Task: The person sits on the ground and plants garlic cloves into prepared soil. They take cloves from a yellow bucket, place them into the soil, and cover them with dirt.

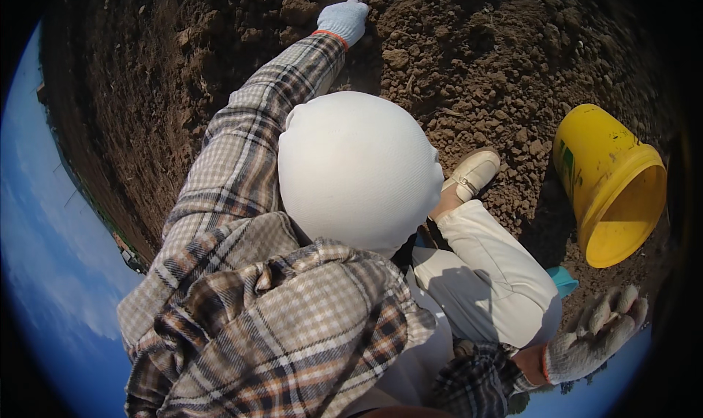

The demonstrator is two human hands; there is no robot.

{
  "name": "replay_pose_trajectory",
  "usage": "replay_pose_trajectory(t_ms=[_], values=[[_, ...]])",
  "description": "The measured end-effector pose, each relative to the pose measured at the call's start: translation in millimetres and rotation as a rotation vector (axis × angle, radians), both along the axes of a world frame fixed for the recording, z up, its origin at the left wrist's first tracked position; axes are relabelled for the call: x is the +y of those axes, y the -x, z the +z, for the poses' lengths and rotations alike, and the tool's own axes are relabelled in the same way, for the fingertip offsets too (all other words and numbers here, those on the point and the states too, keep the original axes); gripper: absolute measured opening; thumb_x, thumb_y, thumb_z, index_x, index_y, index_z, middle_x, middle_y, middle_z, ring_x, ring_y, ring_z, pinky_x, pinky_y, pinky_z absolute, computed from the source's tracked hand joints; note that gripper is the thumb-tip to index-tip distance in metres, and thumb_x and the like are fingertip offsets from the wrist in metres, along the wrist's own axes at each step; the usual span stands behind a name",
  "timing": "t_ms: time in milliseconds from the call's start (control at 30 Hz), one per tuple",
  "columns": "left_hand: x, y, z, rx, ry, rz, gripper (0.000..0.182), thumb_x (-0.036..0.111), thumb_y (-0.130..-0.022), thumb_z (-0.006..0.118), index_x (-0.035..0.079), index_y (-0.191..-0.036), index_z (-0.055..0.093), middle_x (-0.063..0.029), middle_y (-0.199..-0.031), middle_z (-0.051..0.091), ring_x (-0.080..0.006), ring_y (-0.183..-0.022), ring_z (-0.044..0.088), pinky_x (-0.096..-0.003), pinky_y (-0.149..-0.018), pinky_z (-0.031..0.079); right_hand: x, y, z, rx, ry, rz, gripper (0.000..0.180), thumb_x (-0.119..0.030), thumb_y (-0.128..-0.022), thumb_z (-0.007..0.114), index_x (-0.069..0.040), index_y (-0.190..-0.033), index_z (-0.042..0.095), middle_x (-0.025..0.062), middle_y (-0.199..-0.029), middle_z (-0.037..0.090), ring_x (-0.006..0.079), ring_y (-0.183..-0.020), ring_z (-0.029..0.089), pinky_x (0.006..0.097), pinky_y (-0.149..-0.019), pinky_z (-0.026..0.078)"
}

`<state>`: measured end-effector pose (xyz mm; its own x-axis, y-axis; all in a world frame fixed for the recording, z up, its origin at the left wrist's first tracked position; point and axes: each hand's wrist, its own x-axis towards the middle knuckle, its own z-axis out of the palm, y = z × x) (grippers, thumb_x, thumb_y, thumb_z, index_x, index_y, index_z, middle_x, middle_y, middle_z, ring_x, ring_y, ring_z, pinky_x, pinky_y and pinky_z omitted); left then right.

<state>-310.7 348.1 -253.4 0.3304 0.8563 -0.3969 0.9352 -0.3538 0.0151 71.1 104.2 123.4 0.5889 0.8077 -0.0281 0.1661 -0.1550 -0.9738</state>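
Note:
My left hand point(343, 21), in a white knitted glove with an orange cuff edge, reaches out to the loose brown soil point(403, 61). Its back faces me and its fingers are curled; whatever lies under them is hidden. Off to the lower right is my right hand point(596, 335), in a soil-stained glove of the same kind. Its fingers are half bent, and I cannot tell if anything small sits between them. Nearest to it are my white-trousered leg point(494, 291) and a teal plastic object point(562, 281), mostly hidden behind that leg.
A yellow plastic bucket point(596, 165) lies tipped on its side at the right, its mouth facing the lower right. My bent knee point(357, 165) in white cloth fills the middle. A cream shoe point(473, 171) rests on the clods. Larger lumps point(298, 9) lie beside the left hand.

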Motion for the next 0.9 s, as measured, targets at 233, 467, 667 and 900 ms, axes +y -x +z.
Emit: replay_pose_trajectory(t_ms=[233,467,667,900], values=[[6.0,-15.7,5.3,0.156,0.175,0.039,0.026,0.012,-0.09,0.056,0.01,-0.114,0.068,-0.0141,-0.111,0.067,-0.0332,-0.103,0.066,-0.0453,-0.084,0.055,20.0,28.7,0.6,0.097,0.235,-0.1,0.032,-0.016,-0.1,0.053,-0.002,-0.128,0.048,0.0061,-0.1,0.053,0.0066,-0.061,0.045,0.0158,-0.046,0.034],[-2.8,-1.1,30.7,0.007,0.207,0.274,0.04,0.014,-0.089,0.06,0.01,-0.128,0.058,-0.0162,-0.119,0.065,-0.0355,-0.106,0.064,-0.0449,-0.09,0.052,29.5,47.0,-31.2,0.254,0.589,0.211,0.024,-0.019,-0.097,0.057,-0.006,-0.116,0.056,0.003,-0.088,0.059,0.0043,-0.058,0.05,0.0155,-0.046,0.037],[-52.7,14.8,105.9,-0.804,0.247,0.564,0.041,0.028,-0.093,0.064,0.007,-0.127,0.058,-0.0111,-0.099,0.069,-0.0204,-0.086,0.069,-0.0336,-0.076,0.058,96.6,78.1,-136.2,0.33,0.731,0.466,0.031,-0.028,-0.097,0.059,-0.006,-0.119,0.059,-0.0007,-0.087,0.061,0.0026,-0.058,0.052,0.0158,-0.044,0.037],[-85.5,-3.0,151.7,-1.248,0.316,0.69,0.032,0.032,-0.099,0.058,0.009,-0.121,0.063,-0.0021,-0.09,0.067,-0.0077,-0.075,0.066,-0.0203,-0.062,0.056,140.9,204.1,-255.9,1.155,0.239,0.219,0.052,-0.051,-0.103,0.035,-0.007,-0.116,0.06,0.0062,-0.09,0.065,0.0101,-0.064,0.056,0.021,-0.048,0.043]])
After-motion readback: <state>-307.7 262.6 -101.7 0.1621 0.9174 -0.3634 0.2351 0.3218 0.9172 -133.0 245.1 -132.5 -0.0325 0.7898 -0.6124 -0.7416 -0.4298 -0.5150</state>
